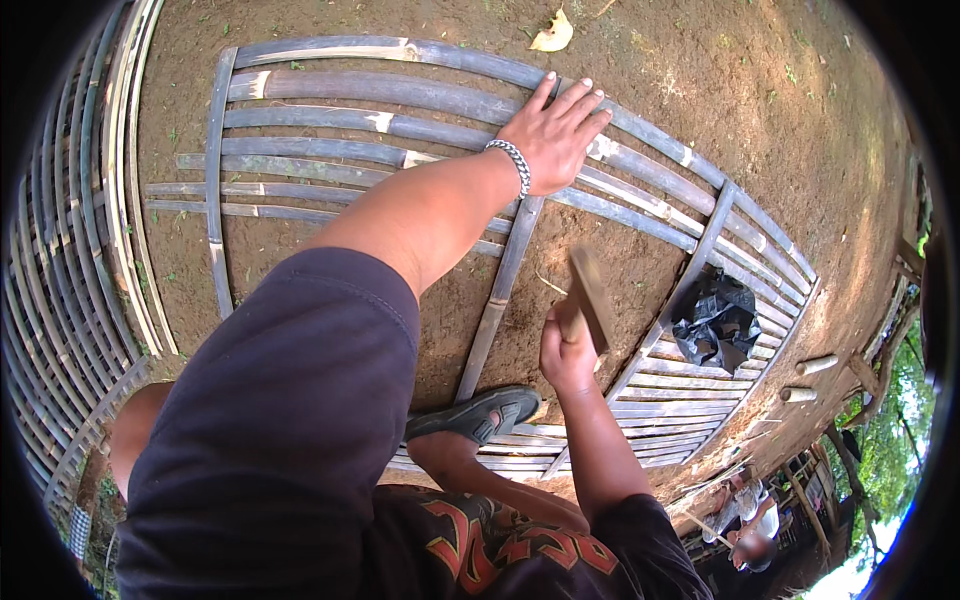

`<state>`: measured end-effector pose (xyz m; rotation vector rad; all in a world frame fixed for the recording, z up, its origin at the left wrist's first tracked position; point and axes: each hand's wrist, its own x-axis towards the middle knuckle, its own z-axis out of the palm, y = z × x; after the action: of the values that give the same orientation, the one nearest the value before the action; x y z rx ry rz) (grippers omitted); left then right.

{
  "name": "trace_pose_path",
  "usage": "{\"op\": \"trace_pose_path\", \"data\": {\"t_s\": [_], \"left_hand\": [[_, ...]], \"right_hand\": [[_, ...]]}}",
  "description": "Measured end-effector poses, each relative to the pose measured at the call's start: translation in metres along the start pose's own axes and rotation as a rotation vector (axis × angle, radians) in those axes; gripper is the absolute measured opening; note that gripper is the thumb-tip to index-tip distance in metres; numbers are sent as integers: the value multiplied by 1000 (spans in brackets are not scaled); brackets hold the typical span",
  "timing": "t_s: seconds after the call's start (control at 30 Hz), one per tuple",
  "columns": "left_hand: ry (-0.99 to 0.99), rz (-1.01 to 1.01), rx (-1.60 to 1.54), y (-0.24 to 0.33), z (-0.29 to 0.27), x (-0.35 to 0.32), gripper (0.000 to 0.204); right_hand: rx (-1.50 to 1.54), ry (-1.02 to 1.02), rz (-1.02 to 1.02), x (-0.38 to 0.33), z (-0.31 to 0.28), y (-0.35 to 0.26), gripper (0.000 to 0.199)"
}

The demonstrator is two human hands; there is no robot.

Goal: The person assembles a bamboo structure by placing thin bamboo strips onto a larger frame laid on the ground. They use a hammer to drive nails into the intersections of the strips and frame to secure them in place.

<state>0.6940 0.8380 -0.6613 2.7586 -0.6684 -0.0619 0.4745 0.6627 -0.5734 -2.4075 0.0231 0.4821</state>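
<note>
My left hand (555, 135), with a chain bracelet at its wrist, lies with fingers stretched over the upper slats of a bamboo lattice panel (375, 90). It presses where a bamboo crosspiece (500, 295) meets them. Lower down, my right hand (570, 355) is closed round the short handle of a hammer (592, 295), its brownish head raised above the ground and slightly blurred. The slats are grey-brown and set side by side with gaps. My sandalled foot (480, 415) stands at the crosspiece's lower end.
A crumpled black plastic bag (718, 318) lies on the slats at right. Two short bamboo pieces (815, 365) rest on the dirt beyond. Another bamboo panel (70, 230) and long strips (125, 190) are at left. A person (750, 525) sits at lower right. A dry leaf (553, 33) lies at top.
</note>
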Motion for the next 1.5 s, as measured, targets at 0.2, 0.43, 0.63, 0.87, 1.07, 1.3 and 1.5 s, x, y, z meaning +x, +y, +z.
{"op": "trace_pose_path", "data": {"t_s": [0.2,0.43,0.63,0.87,1.07,1.3,1.5], "left_hand": [[0,-14,5,-2,-1,-4,57],[4,-3,-8,2,0,1,57],[48,-22,5,-7,4,-6,58],[0,-16,-13,-4,2,1,58],[0,-9,-10,0,0,0,58],[-14,-13,9,-2,0,-4,58],[40,-4,-19,0,1,-2,58]], "right_hand": [[172,-2,206,1,-28,-39,23],[-86,-168,296,5,-10,-16,17],[92,131,-244,0,-32,-28,14],[14,73,57,2,17,-1,15],[49,92,16,-5,3,-19,9],[125,227,-108,-5,6,-28,10],[-208,-77,189,1,33,21,16]]}}
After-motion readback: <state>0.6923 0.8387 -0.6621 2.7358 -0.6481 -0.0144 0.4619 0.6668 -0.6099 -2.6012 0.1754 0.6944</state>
